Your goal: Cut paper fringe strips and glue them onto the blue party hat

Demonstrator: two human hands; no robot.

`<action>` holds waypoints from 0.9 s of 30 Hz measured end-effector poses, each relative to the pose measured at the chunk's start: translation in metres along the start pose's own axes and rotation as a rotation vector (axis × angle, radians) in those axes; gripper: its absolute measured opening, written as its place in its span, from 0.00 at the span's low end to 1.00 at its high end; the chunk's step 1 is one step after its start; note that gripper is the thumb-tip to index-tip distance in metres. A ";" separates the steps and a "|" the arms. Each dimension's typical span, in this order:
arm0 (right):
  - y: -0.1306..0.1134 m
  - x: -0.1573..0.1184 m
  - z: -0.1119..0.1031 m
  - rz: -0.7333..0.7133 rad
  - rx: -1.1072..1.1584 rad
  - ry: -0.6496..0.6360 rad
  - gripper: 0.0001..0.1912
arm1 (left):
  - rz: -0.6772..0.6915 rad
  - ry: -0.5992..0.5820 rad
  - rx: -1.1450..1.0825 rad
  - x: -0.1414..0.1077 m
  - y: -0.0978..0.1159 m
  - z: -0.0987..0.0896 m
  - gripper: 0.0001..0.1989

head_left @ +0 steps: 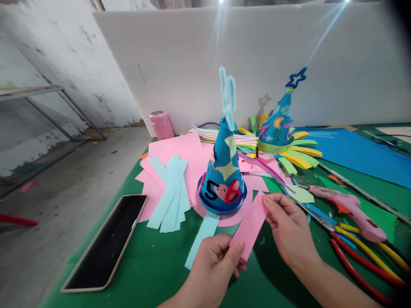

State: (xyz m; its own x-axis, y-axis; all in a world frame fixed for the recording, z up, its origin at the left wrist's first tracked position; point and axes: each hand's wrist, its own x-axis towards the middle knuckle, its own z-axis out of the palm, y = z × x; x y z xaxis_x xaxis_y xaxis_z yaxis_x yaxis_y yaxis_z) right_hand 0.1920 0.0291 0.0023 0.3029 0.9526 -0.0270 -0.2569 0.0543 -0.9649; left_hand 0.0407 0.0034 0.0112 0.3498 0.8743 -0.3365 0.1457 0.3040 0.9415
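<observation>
A short pink paper strip (249, 226) is stretched between my two hands. My left hand (215, 261) pinches its lower end, thumb on top. At the upper end, my right hand (285, 218) grips the strip between thumb and fingers. Just beyond stands a blue paper cone hat (221, 171) with pale stars, pipe-cleaner digits and a light blue pipe-cleaner shape on its tip. The hat rests on a pink paper disc (236, 220). One light blue strip (203, 239) sticks out from under its brim towards me. More light blue strips (173, 196) lie fanned out at the left.
A phone (105, 244) lies front left on the green table (150, 265). Scissors (334, 231), pliers-like red and yellow handles and a pink glue gun (349, 209) crowd the right. A second decorated cone hat (278, 124), pink bottle (161, 125) and blue sheet (366, 149) stand behind.
</observation>
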 end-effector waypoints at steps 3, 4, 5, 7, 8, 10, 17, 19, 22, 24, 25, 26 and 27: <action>0.000 0.001 0.000 0.001 0.020 0.005 0.07 | 0.021 -0.044 0.009 -0.001 0.001 -0.001 0.18; 0.000 0.001 0.000 -0.001 0.026 0.006 0.07 | 0.025 -0.061 0.010 -0.001 0.001 -0.001 0.18; 0.000 0.001 0.000 -0.004 0.030 0.005 0.07 | 0.026 -0.074 0.006 -0.002 0.001 -0.001 0.19; 0.000 0.002 0.000 -0.008 0.035 0.002 0.07 | 0.026 -0.092 -0.017 -0.002 0.001 -0.001 0.19; 0.000 0.002 0.000 -0.008 0.038 0.001 0.07 | 0.027 -0.097 -0.029 -0.002 0.001 -0.002 0.19; -0.001 0.002 -0.001 -0.007 0.047 -0.001 0.07 | 0.033 -0.099 -0.030 -0.002 0.001 -0.002 0.19; -0.004 -0.001 0.002 -0.007 0.068 -0.026 0.08 | -0.027 -0.072 -0.055 0.000 0.001 0.004 0.14; -0.005 -0.001 0.003 -0.012 0.071 -0.021 0.08 | -0.052 -0.075 -0.087 0.000 0.002 0.006 0.13; -0.005 0.000 0.003 0.001 0.078 -0.007 0.07 | -0.054 -0.068 -0.115 -0.001 0.003 0.006 0.12; -0.004 0.001 0.002 0.020 0.084 -0.008 0.07 | -0.040 -0.062 -0.116 -0.001 0.003 0.005 0.11; -0.004 0.001 0.002 0.031 0.086 -0.011 0.07 | -0.035 -0.057 -0.114 -0.001 0.003 0.004 0.10; -0.003 0.001 0.002 0.038 0.088 -0.013 0.07 | -0.033 -0.054 -0.111 -0.001 0.003 0.004 0.10; -0.003 0.001 0.003 0.044 0.090 -0.014 0.08 | -0.037 -0.053 -0.105 -0.001 0.002 0.003 0.10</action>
State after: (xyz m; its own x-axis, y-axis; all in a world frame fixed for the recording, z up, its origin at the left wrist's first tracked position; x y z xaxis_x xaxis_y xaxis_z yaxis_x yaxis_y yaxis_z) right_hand 0.1908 0.0309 0.0064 0.2766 0.9588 -0.0644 -0.3514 0.0386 -0.9354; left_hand 0.0435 0.0023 0.0137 0.3949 0.8414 -0.3689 0.0629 0.3758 0.9246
